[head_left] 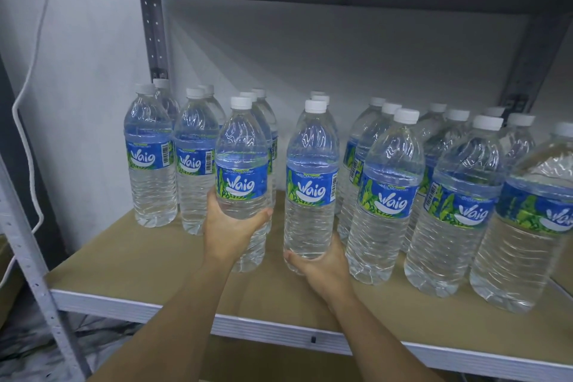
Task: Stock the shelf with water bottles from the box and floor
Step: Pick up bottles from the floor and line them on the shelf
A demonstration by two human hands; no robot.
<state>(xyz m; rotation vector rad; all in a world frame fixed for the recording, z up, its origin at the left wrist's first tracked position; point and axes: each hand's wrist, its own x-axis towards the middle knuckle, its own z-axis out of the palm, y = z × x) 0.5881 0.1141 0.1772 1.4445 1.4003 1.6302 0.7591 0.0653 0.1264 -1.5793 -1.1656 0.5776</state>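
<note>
shelf board [124, 260]: bare patch under and left of both sets of fingers. stocked bottles [387, 195]: rows behind and right of the fingers, the front one just beside the right knuckles. left bottle [242, 161]: upright, left hand [229, 226] wrapped round its middle. right bottle [310, 170]: upright, right hand [322, 267] cupping its base, fingertips hidden.

risks: the low right grip could let that tall bottle tip. knuckles may nudge the neighbouring row over. thin ribbed plastic may squash and slip.

I have bare shelf board [102, 260] open at near left; bottle rows [449, 183] block me right and far.
</note>
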